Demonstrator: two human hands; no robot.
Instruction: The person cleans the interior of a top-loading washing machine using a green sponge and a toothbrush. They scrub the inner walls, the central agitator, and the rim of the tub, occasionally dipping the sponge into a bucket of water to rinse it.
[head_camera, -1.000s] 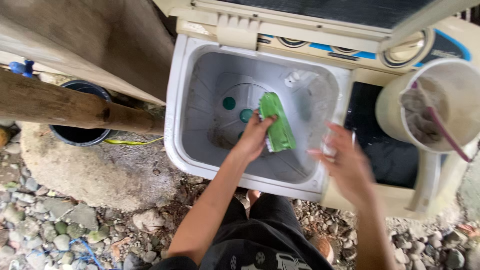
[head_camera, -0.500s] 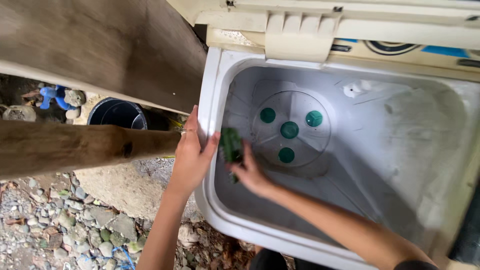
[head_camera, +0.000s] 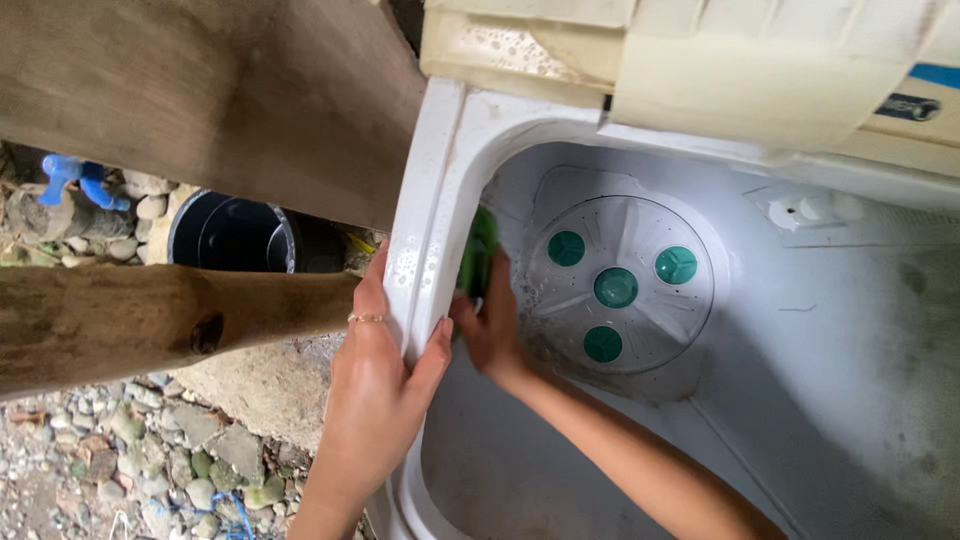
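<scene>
I look down into the white tub of a washing machine (head_camera: 440, 160). My left hand (head_camera: 380, 390) grips the tub's left rim from outside, with a ring on one finger. My right hand (head_camera: 490, 325) reaches inside the tub and presses a green scrub pad (head_camera: 478, 250) against the inner left wall, just under the rim. The round pulsator (head_camera: 615, 285) with green caps lies at the tub's bottom, to the right of the pad.
A black bucket (head_camera: 235, 235) stands on the ground left of the machine, behind a wooden beam (head_camera: 150, 320). A wooden board (head_camera: 220, 90) leans above it. Stones and gravel (head_camera: 130, 450) cover the ground. A blue tap (head_camera: 75, 180) sits far left.
The view has closed in on the tub's left rim. My right hand has moved the green pad up the inner left wall, and my left hand has wrapped more firmly around the rim.
</scene>
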